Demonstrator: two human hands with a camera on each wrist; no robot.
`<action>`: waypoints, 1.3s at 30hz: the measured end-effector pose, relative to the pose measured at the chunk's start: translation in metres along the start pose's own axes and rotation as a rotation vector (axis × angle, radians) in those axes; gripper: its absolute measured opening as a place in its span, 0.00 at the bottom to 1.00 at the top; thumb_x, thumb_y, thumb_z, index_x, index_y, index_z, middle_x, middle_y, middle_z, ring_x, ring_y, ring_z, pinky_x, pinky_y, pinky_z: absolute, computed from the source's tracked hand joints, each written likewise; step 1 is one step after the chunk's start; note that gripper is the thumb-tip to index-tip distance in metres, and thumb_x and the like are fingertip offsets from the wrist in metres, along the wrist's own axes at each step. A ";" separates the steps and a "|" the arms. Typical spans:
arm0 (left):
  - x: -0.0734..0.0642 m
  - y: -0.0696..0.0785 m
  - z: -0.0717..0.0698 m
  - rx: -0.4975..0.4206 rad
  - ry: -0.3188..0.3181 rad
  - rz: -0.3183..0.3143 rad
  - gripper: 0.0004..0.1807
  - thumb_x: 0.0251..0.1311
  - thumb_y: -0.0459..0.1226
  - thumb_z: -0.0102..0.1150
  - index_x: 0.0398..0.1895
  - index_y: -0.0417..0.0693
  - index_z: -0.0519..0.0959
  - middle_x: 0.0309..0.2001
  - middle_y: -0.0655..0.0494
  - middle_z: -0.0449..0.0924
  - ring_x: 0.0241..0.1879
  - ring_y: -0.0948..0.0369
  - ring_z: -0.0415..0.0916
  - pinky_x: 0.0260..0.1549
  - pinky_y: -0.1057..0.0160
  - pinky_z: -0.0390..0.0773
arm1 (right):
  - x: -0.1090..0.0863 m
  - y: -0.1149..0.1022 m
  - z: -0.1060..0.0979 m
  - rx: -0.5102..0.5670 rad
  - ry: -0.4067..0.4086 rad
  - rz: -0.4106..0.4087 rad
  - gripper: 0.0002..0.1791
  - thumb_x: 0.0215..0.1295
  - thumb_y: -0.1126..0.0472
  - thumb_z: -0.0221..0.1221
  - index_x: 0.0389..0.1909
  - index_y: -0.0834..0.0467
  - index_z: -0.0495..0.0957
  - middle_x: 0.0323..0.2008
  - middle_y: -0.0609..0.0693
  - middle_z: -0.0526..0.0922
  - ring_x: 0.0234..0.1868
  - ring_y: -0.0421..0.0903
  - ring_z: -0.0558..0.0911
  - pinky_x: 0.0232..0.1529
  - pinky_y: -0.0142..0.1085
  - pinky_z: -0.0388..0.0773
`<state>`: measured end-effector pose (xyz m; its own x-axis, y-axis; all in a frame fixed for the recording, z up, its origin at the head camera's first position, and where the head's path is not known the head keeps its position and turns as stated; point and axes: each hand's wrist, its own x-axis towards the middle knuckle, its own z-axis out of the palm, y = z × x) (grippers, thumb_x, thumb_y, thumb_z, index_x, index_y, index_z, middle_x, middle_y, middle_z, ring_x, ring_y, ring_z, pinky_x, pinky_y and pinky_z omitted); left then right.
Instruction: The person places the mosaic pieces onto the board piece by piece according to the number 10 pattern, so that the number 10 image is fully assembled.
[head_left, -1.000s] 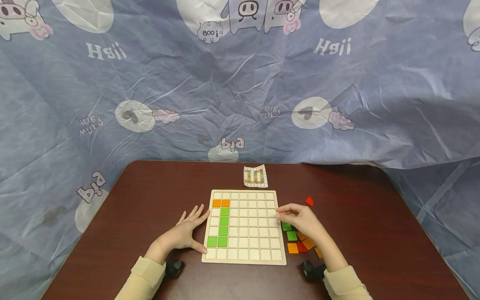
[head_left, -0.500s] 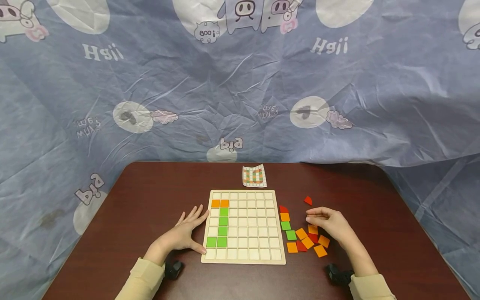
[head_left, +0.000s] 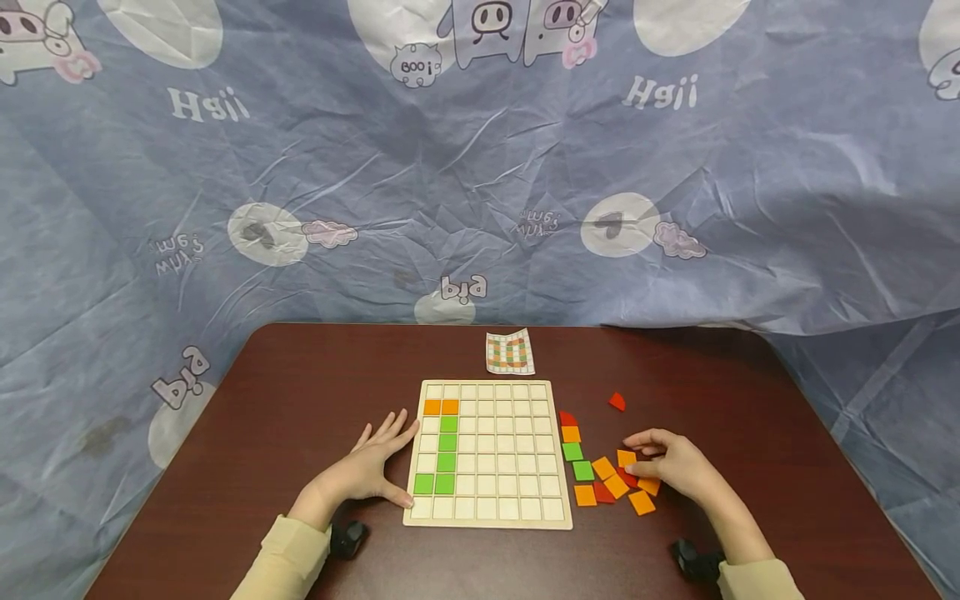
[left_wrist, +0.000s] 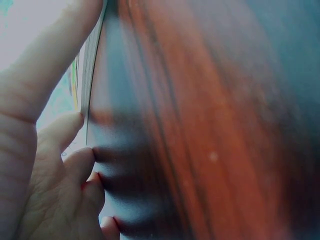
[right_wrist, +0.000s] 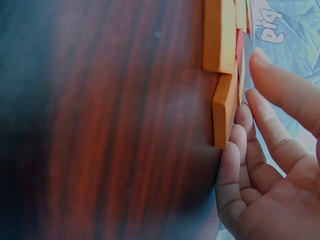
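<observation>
A pale wooden grid board [head_left: 516, 462] lies on the table, with two orange squares [head_left: 441, 407] and several green squares [head_left: 447, 442] set in its left columns. My left hand [head_left: 363, 465] spreads its straight fingers along the board's left edge, thumb at the near corner. Over the loose tiles on the right, my right hand [head_left: 677, 463] reaches down with thumb and index finger apart around an orange tile [head_left: 626, 457] and a partly hidden red one. The right wrist view shows nothing gripped; its fingertips are beside another orange tile [right_wrist: 224, 110].
Behind the board lies a small paper with a coloured grid pattern [head_left: 510, 353]. A lone red quarter-round tile [head_left: 617, 402] is set apart at the back. Green tiles [head_left: 572, 452] and more orange ones [head_left: 585, 496] line the board's right side. A printed cloth hangs behind the table.
My right hand has left the board's right edge and moved right and nearer to me, over the tile pile, its thumb and finger parting. My left hand stays put.
</observation>
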<state>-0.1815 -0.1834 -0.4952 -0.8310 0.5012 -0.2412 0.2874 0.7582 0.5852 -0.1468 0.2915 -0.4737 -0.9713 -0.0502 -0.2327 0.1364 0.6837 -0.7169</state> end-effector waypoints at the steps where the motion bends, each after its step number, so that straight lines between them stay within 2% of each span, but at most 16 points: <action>1: 0.000 0.000 0.000 0.001 0.000 0.001 0.68 0.34 0.54 0.80 0.79 0.51 0.50 0.80 0.44 0.35 0.79 0.44 0.30 0.72 0.35 0.30 | 0.000 0.000 0.001 -0.009 0.002 -0.009 0.23 0.54 0.58 0.72 0.50 0.62 0.81 0.49 0.59 0.82 0.47 0.51 0.78 0.42 0.35 0.77; 6: -0.001 0.000 0.000 0.000 0.001 0.005 0.68 0.34 0.53 0.80 0.79 0.50 0.50 0.80 0.43 0.35 0.79 0.43 0.30 0.72 0.34 0.30 | 0.001 -0.001 0.002 -0.050 0.012 -0.027 0.19 0.52 0.62 0.72 0.45 0.62 0.82 0.43 0.55 0.81 0.42 0.48 0.76 0.39 0.34 0.75; 13: -0.001 0.000 0.000 -0.002 0.007 0.005 0.68 0.33 0.54 0.80 0.79 0.50 0.51 0.80 0.43 0.36 0.79 0.43 0.31 0.73 0.35 0.31 | 0.003 -0.004 0.003 -0.051 0.005 -0.004 0.18 0.52 0.66 0.72 0.43 0.64 0.80 0.36 0.52 0.77 0.37 0.47 0.73 0.34 0.31 0.73; 18: -0.001 0.000 0.000 0.000 0.006 0.004 0.68 0.33 0.54 0.80 0.79 0.50 0.50 0.80 0.43 0.36 0.79 0.44 0.30 0.72 0.35 0.30 | 0.003 -0.003 0.003 -0.046 0.011 0.012 0.16 0.52 0.66 0.72 0.41 0.64 0.79 0.33 0.52 0.75 0.34 0.46 0.72 0.31 0.30 0.71; 22: -0.001 0.001 -0.001 -0.004 0.007 0.013 0.68 0.34 0.53 0.80 0.79 0.49 0.50 0.80 0.42 0.35 0.79 0.43 0.30 0.72 0.34 0.30 | 0.003 -0.002 0.003 -0.049 0.017 -0.002 0.12 0.55 0.64 0.70 0.38 0.62 0.80 0.32 0.51 0.78 0.32 0.45 0.73 0.29 0.30 0.72; 26: -0.001 0.001 -0.001 -0.001 0.006 0.014 0.68 0.34 0.53 0.80 0.79 0.49 0.50 0.80 0.42 0.35 0.79 0.43 0.30 0.72 0.34 0.30 | 0.002 -0.001 0.002 -0.044 0.023 -0.021 0.09 0.58 0.63 0.69 0.37 0.62 0.81 0.32 0.50 0.82 0.31 0.44 0.75 0.28 0.30 0.73; 32: 0.000 0.001 -0.001 0.002 0.003 0.014 0.68 0.34 0.54 0.80 0.79 0.49 0.50 0.80 0.42 0.36 0.79 0.43 0.30 0.72 0.34 0.31 | 0.003 -0.005 0.000 -0.013 0.050 -0.027 0.13 0.61 0.59 0.67 0.42 0.62 0.82 0.37 0.52 0.85 0.32 0.42 0.78 0.30 0.30 0.76; 36: 0.000 -0.001 -0.001 -0.001 -0.002 0.013 0.68 0.34 0.54 0.80 0.79 0.50 0.50 0.80 0.43 0.36 0.79 0.43 0.30 0.72 0.35 0.31 | 0.005 -0.012 0.001 0.051 0.063 -0.024 0.18 0.61 0.56 0.68 0.45 0.64 0.81 0.39 0.53 0.85 0.35 0.42 0.79 0.32 0.30 0.77; 39: -0.001 -0.001 0.000 -0.003 -0.002 0.015 0.68 0.34 0.55 0.79 0.79 0.50 0.50 0.80 0.42 0.36 0.79 0.43 0.30 0.72 0.34 0.31 | 0.006 -0.019 0.005 0.117 0.057 0.008 0.20 0.61 0.53 0.68 0.47 0.64 0.80 0.40 0.53 0.85 0.36 0.43 0.80 0.35 0.31 0.78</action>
<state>-0.1810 -0.1851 -0.4956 -0.8257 0.5133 -0.2340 0.2985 0.7496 0.5908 -0.1545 0.2751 -0.4648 -0.9791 -0.0013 -0.2035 0.1630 0.5939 -0.7879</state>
